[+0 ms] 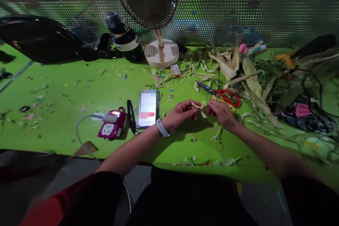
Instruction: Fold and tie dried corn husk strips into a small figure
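Between my two hands, above the green table (87, 74), is a small pale piece of corn husk (202, 106), tied or folded so that its strips stick out. My left hand (184, 113), with a light watch on the wrist, pinches its left side between thumb and fingers. Fingers curled, my right hand (219, 112) closes on its right side; the fingertips are partly hidden. Just behind the right hand lie scissors (229, 97) with red handles, and something yellow shows beneath them.
Dried husks (251, 74) are heaped at the right. A fan (162, 54), a dark bottle (125, 40) and a black bag (39, 39) stand along the perforated back panel. Left of my hands are a lit phone (148, 107) and a purple power adapter (112, 125) with a white cable.
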The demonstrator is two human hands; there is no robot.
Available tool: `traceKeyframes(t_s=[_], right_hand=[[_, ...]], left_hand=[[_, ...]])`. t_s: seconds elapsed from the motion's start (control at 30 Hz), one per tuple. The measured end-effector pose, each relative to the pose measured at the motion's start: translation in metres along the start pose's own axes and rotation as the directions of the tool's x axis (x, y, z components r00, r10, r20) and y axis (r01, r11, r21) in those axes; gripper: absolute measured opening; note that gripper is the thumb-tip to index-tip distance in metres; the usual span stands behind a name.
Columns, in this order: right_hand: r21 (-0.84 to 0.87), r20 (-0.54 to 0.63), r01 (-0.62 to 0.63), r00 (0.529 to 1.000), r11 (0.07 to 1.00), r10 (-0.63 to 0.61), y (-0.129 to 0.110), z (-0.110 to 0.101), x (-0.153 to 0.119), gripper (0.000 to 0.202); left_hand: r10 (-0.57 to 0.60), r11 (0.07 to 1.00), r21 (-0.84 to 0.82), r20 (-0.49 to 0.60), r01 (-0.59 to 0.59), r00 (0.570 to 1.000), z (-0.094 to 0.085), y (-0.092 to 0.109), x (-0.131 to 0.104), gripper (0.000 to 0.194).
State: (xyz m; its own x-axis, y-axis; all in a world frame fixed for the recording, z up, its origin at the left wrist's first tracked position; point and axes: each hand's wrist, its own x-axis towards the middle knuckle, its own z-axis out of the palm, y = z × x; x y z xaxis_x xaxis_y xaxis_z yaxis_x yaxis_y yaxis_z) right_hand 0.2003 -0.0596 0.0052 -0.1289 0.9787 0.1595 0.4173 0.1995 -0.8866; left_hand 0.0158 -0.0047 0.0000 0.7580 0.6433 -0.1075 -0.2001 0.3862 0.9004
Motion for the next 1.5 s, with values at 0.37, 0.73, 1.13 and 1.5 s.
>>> traceKeyframes(t_s=[0.37,0.73,1.13,1.5], right_hand=[[-0.233,-0.218,0.113,0.962,0.966,-0.165,-0.011,0.004,0.003,0.042],[-0.252,-0.230,0.183,0.942,0.950,-0.242,-0.018,0.008,-0.001,0.044],[-0.261,-0.256,0.172,0.936,0.950,-0.240,-0.015,0.012,-0.008,0.043],[0.052,-0.173,-0.039,0.984,0.998,0.047,-0.005,0.015,-0.002,0.041]], left_hand=[[-0.081,0.995,0.071,0.062,0.076,0.995,0.010,-0.004,-0.001,0.040],[0.161,0.976,0.164,-0.123,-0.140,0.979,0.020,-0.008,0.001,0.034],[0.177,0.976,0.145,-0.110,-0.161,0.978,0.011,0.003,-0.001,0.030],[-0.074,0.988,-0.150,-0.241,0.038,0.968,0.004,-0.001,0.004,0.031]])
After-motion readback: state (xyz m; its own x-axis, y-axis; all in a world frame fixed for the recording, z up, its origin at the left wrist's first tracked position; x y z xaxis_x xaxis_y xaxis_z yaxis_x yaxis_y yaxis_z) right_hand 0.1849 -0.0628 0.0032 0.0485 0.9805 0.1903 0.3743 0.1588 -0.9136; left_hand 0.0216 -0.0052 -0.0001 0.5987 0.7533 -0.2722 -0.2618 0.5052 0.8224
